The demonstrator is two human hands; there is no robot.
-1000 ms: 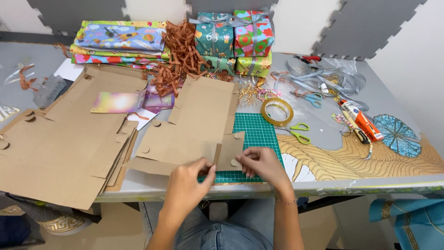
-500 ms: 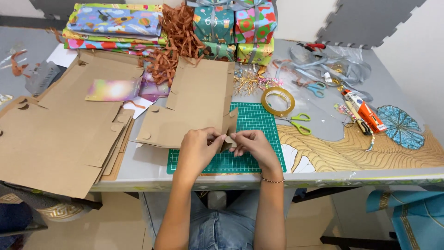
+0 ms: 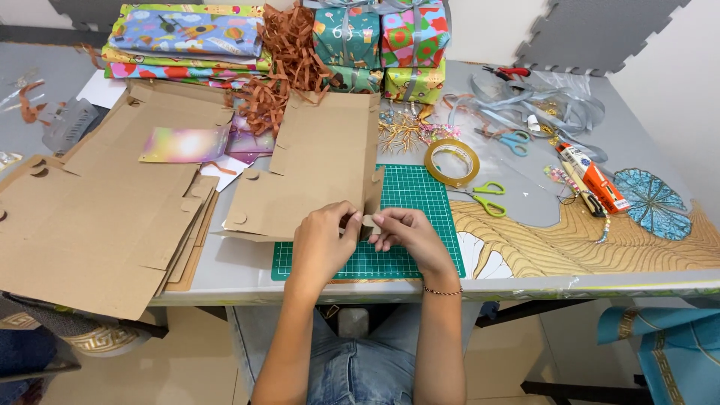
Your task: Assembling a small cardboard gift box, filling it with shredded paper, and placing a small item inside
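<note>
Green mat (image 3: 409, 196), flat brown cardboard (image 3: 315, 172)

A home gift-wrapping craft corner: the bench (image 3: 525, 277) carries a green cutting mat (image 3: 420, 195), flat cardboard box blanks (image 3: 97, 217), wrapped gift boxes (image 3: 382, 37), folded patterned wrapping paper (image 3: 180, 37), tape roll (image 3: 452, 161), scissors (image 3: 487, 199) and ribbon (image 3: 517, 112).

Flat brown cardboard box blank (image 3: 319, 176), tabbed right flap upright, partly over green cutting mat (image 3: 409, 202).
</note>
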